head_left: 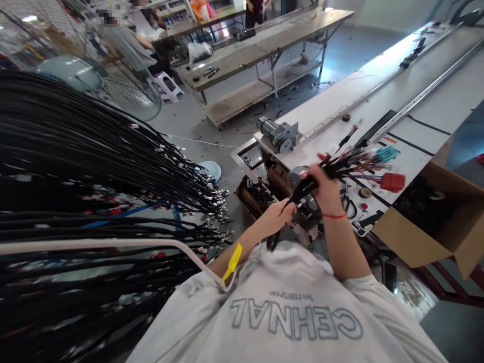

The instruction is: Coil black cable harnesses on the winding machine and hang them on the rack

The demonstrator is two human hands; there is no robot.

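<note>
Black bundle [302, 190]: in the head view, raised before the chest, its connector end over the near end of the white table [363, 96]; its lower end is lost near the shirt [298, 297].
Right hand [323, 182]: wrapped around the bundle near the connectors; motion blur softens the fingers.
Left hand [280, 214]: closed on the bundle lower down; the palm side is hidden.
Red connector [392, 182]: smeared by blur, just beside the teal connector [386, 154]; the thin wires behind them cannot be told apart.
Box [416, 237]: cardboard, open, cut off at the right; its dark contents are hard to make out.
Cables [75, 131]: hanging at the left, cut off by the edge, partly covered by the pale rod [113, 245].
Fan [70, 71]: partly behind the cables.
</note>
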